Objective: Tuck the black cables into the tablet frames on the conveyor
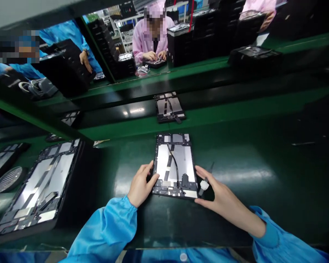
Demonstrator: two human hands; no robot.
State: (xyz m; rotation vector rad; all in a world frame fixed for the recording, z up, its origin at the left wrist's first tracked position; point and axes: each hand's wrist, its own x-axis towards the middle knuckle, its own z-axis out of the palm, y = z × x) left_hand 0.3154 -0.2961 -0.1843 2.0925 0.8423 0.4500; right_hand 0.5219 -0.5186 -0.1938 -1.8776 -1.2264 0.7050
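Observation:
An opened tablet (176, 165) with silvery inner panels lies face-up on the green bench in front of me, a thin black cable curving across its middle. My left hand (142, 182) grips its left edge, thumb on top near the lower left. At the opposite edge, my right hand (218, 191) holds the tablet with fingertips on the side and thumb by the lower right corner. Between that thumb and forefinger, a small white piece with dark strips (204, 185) lies beside the tablet; whether the hand touches it I cannot tell.
A tall stack of opened tablets (48, 179) stands at left, near a round metal grille (9, 179). Another opened tablet (170, 106) lies further back. A green post (41, 113) slants at left. Across the bench, a person in pink (153, 40) works among black stacks (203, 38).

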